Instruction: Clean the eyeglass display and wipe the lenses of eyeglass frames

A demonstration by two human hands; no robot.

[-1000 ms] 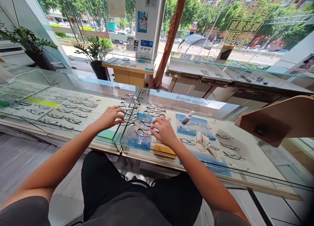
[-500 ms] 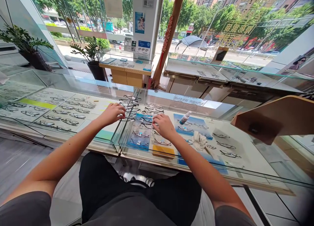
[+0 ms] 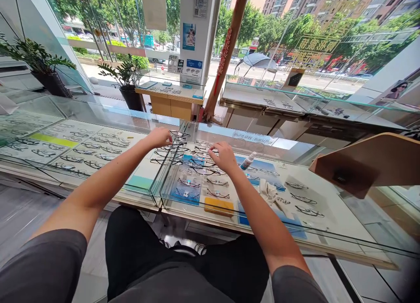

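Note:
My left hand is over the glass counter, beside the left end of the farthest eyeglasses in a column of several dark frames. Its fingers curl away from view, and whether they grip that pair is hidden. Past the right side of the column, my right hand hovers with its thumb and fingers bent and apart; nothing shows between them. Just left of its fingertips lie more thin frames. Nearer to me, a wide dark pair lies across the joint between two glass cases.
Display cases hold rows of eyeglasses on the left. A spray bottle, a crumpled cloth and a yellow block are at the right. A brown board juts in from the right edge.
My left hand has moved away from me and slightly right, to the far end of the column. My right hand has shifted slightly right and its fingers have left the frames near them.

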